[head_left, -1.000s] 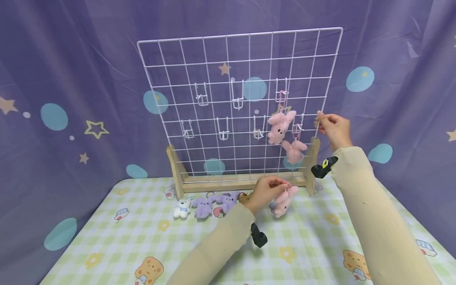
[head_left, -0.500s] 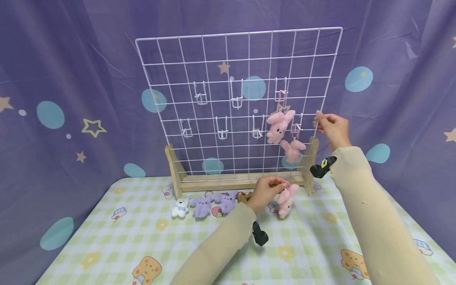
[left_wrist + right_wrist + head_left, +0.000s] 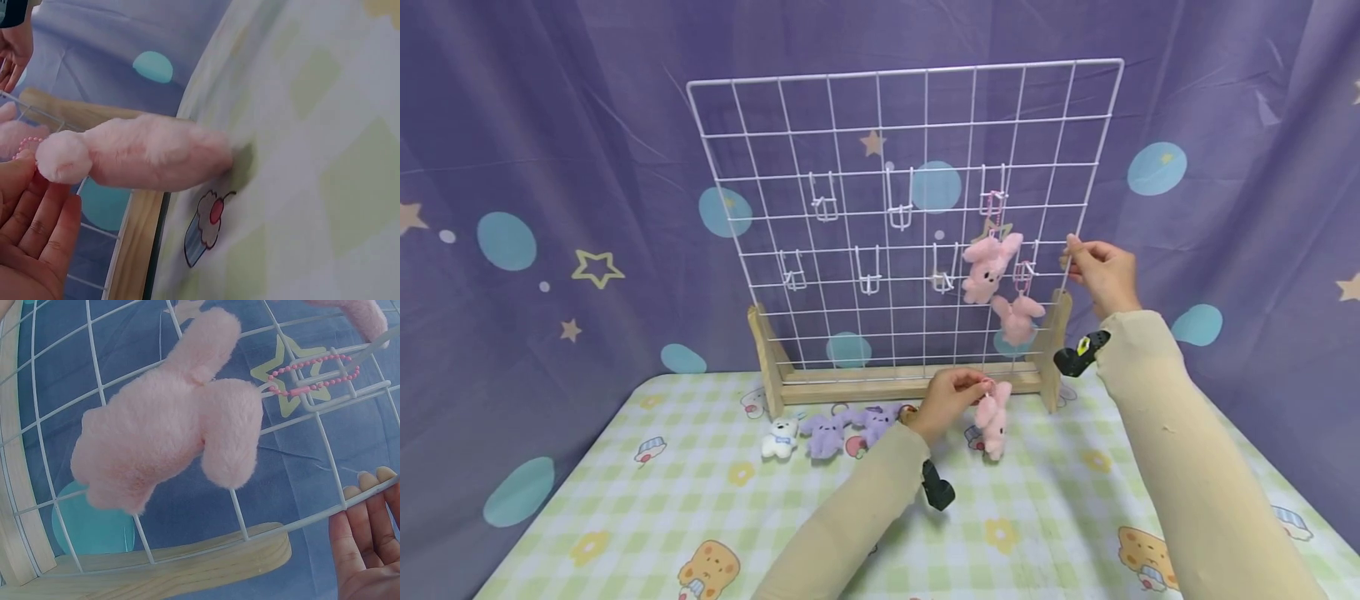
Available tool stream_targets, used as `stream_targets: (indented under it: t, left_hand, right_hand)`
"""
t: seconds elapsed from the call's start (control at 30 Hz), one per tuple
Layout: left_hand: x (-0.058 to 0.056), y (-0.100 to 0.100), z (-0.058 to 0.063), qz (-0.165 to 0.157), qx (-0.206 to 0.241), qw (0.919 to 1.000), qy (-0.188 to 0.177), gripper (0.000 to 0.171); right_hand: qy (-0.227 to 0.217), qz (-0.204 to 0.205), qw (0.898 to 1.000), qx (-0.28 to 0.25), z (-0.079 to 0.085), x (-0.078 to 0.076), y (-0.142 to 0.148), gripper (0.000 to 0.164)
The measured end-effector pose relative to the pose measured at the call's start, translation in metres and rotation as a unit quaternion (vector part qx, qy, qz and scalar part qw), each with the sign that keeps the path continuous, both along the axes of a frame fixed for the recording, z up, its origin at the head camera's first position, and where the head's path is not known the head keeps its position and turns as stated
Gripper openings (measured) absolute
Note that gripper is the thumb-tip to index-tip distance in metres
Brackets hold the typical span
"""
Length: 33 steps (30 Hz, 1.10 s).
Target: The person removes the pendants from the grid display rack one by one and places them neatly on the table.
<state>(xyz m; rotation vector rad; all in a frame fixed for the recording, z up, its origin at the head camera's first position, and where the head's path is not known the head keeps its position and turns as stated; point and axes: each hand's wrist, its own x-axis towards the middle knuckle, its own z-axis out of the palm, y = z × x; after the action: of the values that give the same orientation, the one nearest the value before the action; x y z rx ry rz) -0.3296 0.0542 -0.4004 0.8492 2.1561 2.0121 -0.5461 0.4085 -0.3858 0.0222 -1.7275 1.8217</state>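
Low in front of the rack, my left hand (image 3: 951,402) pinches the pink bead chain (image 3: 28,147) of a plush bunny keychain (image 3: 994,421). The bunny dangles ears up just above the tablecloth, turned side-on. My right hand (image 3: 1103,271) grips the right edge of the white wire grid (image 3: 927,70) between thumb and fingers. Two more pink bunnies hang on hooks at the grid's right: an upper bunny (image 3: 988,268) facing forward and a lower bunny (image 3: 1017,319). In the right wrist view, the lower bunny's bead chain (image 3: 312,359) loops round its hook.
A wooden stand (image 3: 850,392) holds the grid upright. Several other hooks, such as one hook (image 3: 870,279), bear nothing. On the checked tablecloth (image 3: 820,533) lie a white bear (image 3: 780,438), two purple plush toys (image 3: 824,435) and a brown one partly behind my left hand.
My left hand has shifted slightly left with the bunny, which has turned on its chain. The right hand stays at the grid's edge.
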Motion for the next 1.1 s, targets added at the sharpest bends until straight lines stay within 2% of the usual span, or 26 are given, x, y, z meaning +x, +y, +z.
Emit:
stream_targets:
  t: [0.13,0.2,0.27,0.4,0.5,0.6,0.7,0.83,0.93,0.97,1.07,1.1]
  left_hand:
    - [0.004,-0.006,0.007,0.006,-0.006,0.9999,-0.007,0.017]
    - [0.004,-0.007,0.008,0.013,-0.012,0.9998,-0.005,0.016]
    - [0.003,-0.008,0.007,0.020,-0.017,0.9997,0.000,0.015]
    - [-0.005,-0.010,-0.001,0.020,-0.016,0.9997,-0.003,0.014]
    - [-0.015,-0.011,-0.011,0.018,-0.010,0.9998,-0.006,0.013]
    - [-0.024,-0.011,-0.022,0.028,-0.021,0.9994,-0.004,0.013]
    - [-0.030,-0.010,-0.028,0.040,-0.032,0.9987,-0.004,0.012]
    - [-0.031,-0.010,-0.028,0.049,-0.028,0.9983,-0.011,0.012]
    - [-0.021,-0.009,-0.015,0.053,-0.022,0.9983,-0.012,0.013]
    - [-0.016,-0.010,-0.009,0.053,-0.020,0.9983,-0.014,0.014]
    - [-0.002,-0.009,0.008,0.054,-0.009,0.9984,-0.016,0.015]
    - [0.002,-0.009,0.013,0.055,-0.006,0.9983,-0.016,0.015]
  right_hand:
    - [0.002,0.005,1.000,-0.002,0.000,0.000,0.000,0.048]
    - [-0.006,0.011,1.000,-0.001,0.005,0.008,-0.004,0.048]
    - [-0.027,0.016,0.999,-0.007,0.016,0.024,-0.012,0.046]
    - [-0.057,0.039,0.997,-0.027,0.044,0.068,-0.037,0.036]
    - [-0.054,0.056,0.996,-0.035,0.058,0.089,-0.050,0.030]
    - [-0.058,0.039,0.997,-0.022,0.057,0.087,-0.051,0.034]
    - [-0.057,0.021,0.998,-0.019,0.051,0.076,-0.046,0.039]
    - [-0.063,0.040,0.997,-0.029,0.058,0.085,-0.050,0.035]
    - [-0.067,0.033,0.997,-0.019,0.056,0.082,-0.048,0.037]
    - [-0.073,0.014,0.997,-0.004,0.053,0.078,-0.047,0.042]
    - [-0.058,0.018,0.998,-0.004,0.039,0.060,-0.034,0.044]
    - [-0.060,0.033,0.998,-0.010,0.046,0.070,-0.040,0.041]
